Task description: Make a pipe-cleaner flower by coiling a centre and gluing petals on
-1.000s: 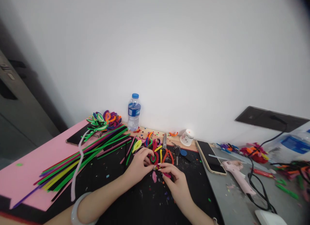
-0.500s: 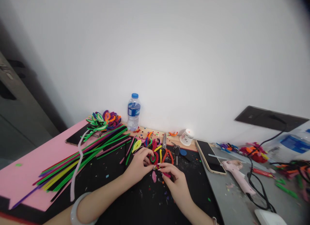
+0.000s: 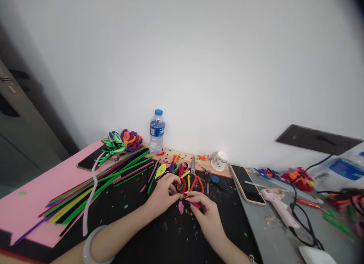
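Observation:
Over the black mat (image 3: 159, 241), my left hand (image 3: 162, 194) pinches a coil of red and green pipe cleaner (image 3: 180, 186) between thumb and fingers. My right hand (image 3: 206, 213) is closed at the coil's lower edge, on a magenta pipe cleaner piece (image 3: 195, 205) that partly shows between the fingers. The fingertips of both hands nearly meet, and hide where the pieces join. A pink loop (image 3: 181, 207) lies just below them. Scissors with orange handles (image 3: 196, 183) rest behind the hands, near a yellow-green loop (image 3: 160, 171).
Long pipe cleaners (image 3: 93, 190) spread across the pink sheet (image 3: 25, 214) at left, by a bundle of finished loops (image 3: 116, 142). Behind stand a water bottle (image 3: 157, 133) and a white cup (image 3: 218, 161). At right lie a phone (image 3: 247, 184) and a corded glue gun (image 3: 280, 207).

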Demonstrator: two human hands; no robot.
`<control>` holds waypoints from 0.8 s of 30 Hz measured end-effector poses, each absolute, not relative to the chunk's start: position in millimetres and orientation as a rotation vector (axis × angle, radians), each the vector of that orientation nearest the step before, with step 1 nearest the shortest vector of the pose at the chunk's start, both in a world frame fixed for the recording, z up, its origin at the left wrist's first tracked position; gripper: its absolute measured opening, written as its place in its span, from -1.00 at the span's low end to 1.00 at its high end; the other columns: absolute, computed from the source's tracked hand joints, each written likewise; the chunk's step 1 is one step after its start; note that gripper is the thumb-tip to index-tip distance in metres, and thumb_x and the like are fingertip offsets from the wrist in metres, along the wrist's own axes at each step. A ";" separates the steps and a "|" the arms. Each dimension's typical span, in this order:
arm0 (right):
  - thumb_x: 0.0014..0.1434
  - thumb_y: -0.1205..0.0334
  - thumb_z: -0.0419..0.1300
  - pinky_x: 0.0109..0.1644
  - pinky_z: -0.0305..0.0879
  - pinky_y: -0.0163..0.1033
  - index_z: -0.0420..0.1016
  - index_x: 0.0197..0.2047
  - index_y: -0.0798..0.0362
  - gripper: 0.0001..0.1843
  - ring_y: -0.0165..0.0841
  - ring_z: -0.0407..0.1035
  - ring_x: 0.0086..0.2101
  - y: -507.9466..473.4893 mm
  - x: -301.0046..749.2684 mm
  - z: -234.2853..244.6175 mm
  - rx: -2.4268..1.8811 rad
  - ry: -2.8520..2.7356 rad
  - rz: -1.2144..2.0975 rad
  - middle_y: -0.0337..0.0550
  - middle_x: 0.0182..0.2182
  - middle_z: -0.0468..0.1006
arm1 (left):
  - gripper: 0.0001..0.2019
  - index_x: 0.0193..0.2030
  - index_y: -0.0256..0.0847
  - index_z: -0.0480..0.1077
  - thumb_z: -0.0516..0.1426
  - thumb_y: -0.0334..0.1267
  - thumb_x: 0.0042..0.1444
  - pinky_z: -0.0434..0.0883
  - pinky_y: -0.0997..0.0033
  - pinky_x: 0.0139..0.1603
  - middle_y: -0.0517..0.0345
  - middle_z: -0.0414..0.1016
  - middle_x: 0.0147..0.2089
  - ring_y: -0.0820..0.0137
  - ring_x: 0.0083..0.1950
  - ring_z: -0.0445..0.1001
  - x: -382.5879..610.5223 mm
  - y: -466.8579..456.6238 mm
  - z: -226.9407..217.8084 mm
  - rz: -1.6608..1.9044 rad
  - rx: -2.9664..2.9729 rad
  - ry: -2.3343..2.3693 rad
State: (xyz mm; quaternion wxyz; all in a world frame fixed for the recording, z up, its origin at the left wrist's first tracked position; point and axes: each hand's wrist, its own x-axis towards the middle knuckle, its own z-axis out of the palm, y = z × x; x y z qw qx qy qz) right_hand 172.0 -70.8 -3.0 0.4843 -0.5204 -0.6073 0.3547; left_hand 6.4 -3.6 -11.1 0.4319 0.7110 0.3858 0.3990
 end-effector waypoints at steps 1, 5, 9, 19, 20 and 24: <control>-0.01 0.49 0.12 -0.09 0.32 -0.21 0.52 -0.42 0.04 -0.80 -0.25 0.45 -0.19 -71.0 172.1 -3.6 -1.267 -1.479 0.865 -0.08 -0.21 0.56 | -0.78 -0.31 -0.17 0.24 0.13 -0.48 -0.10 0.41 0.58 -0.47 0.25 0.20 -0.21 0.58 -0.46 0.39 6.4 -3.8 -10.6 0.994 1.773 0.964; 0.00 0.50 0.11 -0.08 0.32 -0.20 0.52 -0.40 0.03 -0.78 -0.25 0.44 -0.17 -71.2 173.5 -7.1 -1.261 -1.486 0.870 -0.08 -0.20 0.55 | -0.78 -0.32 -0.17 0.24 0.14 -0.48 -0.11 0.39 0.59 -0.48 0.25 0.21 -0.22 0.59 -0.46 0.39 6.8 -4.2 -8.8 0.989 1.769 0.974; 0.00 0.50 0.11 -0.09 0.33 -0.20 0.52 -0.40 0.04 -0.79 -0.25 0.44 -0.18 -70.2 174.3 -8.2 -1.271 -1.492 0.866 -0.06 -0.20 0.55 | -0.79 -0.32 -0.17 0.24 0.13 -0.47 -0.11 0.40 0.59 -0.48 0.26 0.20 -0.23 0.59 -0.46 0.39 6.8 -4.5 -9.0 0.991 1.769 0.962; 0.00 0.47 0.13 -0.12 0.35 -0.19 0.53 -0.41 0.05 -0.81 -0.24 0.44 -0.21 -71.3 172.1 -5.1 -1.277 -1.471 0.885 -0.05 -0.20 0.56 | -0.79 -0.32 -0.17 0.23 0.14 -0.46 -0.10 0.40 0.57 -0.48 0.26 0.20 -0.24 0.58 -0.46 0.39 6.5 -4.7 -8.4 0.990 1.767 0.963; 0.00 0.47 0.13 -0.13 0.35 -0.19 0.53 -0.41 0.05 -0.82 -0.24 0.45 -0.22 -71.3 172.0 -5.3 -1.275 -1.469 0.887 -0.05 -0.20 0.56 | -0.79 -0.32 -0.17 0.23 0.14 -0.46 -0.10 0.40 0.58 -0.48 0.26 0.20 -0.24 0.58 -0.46 0.39 6.6 -4.8 -8.0 0.987 1.766 0.966; 0.00 0.46 0.12 -0.20 0.36 -0.22 0.53 -0.41 0.05 -0.82 -0.23 0.45 -0.22 -71.5 172.0 -5.5 -1.266 -1.459 0.897 -0.05 -0.20 0.55 | -0.80 -0.33 -0.18 0.23 0.14 -0.47 -0.10 0.39 0.58 -0.48 0.26 0.20 -0.24 0.59 -0.47 0.38 6.9 -4.7 -6.8 0.983 1.768 0.969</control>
